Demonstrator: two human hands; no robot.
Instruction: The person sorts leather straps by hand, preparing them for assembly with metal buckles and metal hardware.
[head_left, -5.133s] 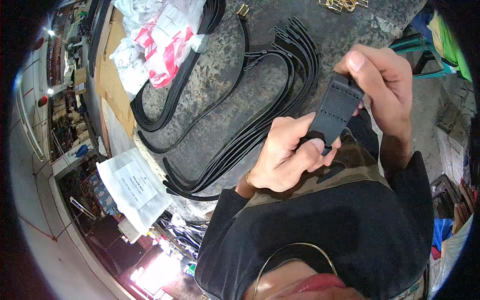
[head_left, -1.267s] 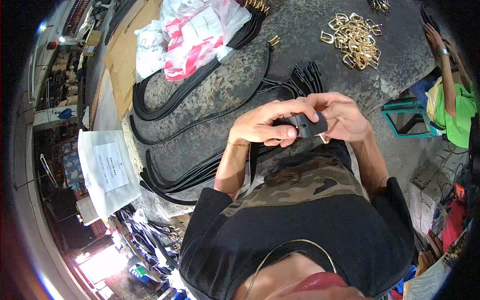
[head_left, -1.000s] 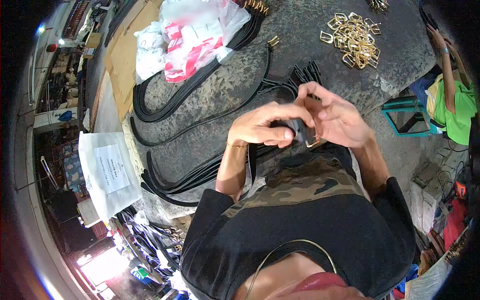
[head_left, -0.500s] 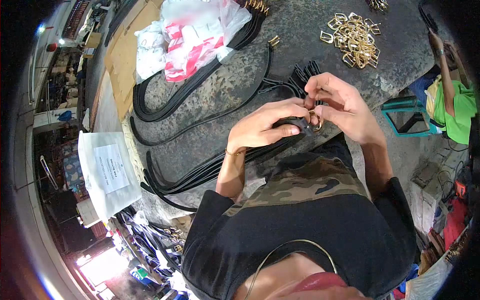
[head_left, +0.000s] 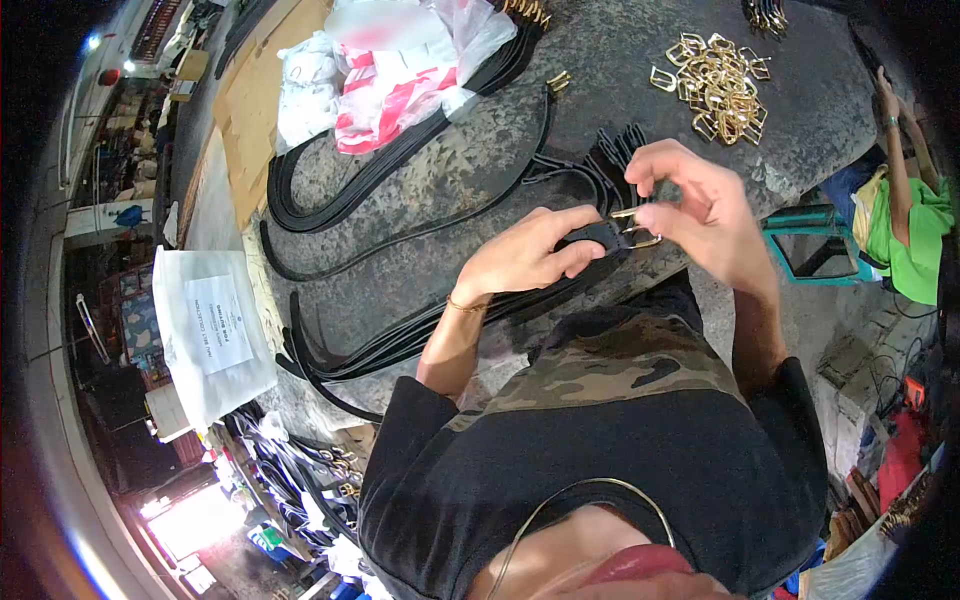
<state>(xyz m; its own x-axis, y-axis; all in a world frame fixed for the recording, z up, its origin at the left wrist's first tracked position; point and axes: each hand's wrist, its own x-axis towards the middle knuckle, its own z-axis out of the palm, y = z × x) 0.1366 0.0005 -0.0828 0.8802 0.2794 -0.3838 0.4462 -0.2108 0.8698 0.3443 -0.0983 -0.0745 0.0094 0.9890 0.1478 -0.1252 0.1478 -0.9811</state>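
Observation:
My left hand (head_left: 535, 252) grips the end of a black belt strap (head_left: 585, 234) between thumb and fingers. A gold belt buckle (head_left: 641, 238) sits at that strap end, over the table's near edge. My right hand (head_left: 700, 210) pinches the buckle's frame with thumb and finger, its other fingers curled above. Just behind the hands lies a bunch of black strap ends (head_left: 620, 145). More black straps (head_left: 400, 345) run along the table under my left wrist. How far the strap passes through the buckle is partly hidden by my fingers.
Loose gold buckles (head_left: 722, 88) are heaped on the dark table (head_left: 440, 190) at the back right. Plastic bags (head_left: 400, 90) rest on coiled belts at the back left. A white labelled packet (head_left: 215, 330) lies left. Another person in green (head_left: 905, 240) is at the right, near a teal stool (head_left: 818, 250).
My right hand has drawn slightly right, and the buckle now shows more plainly between my hands. My left fingers have shifted a little back along the strap.

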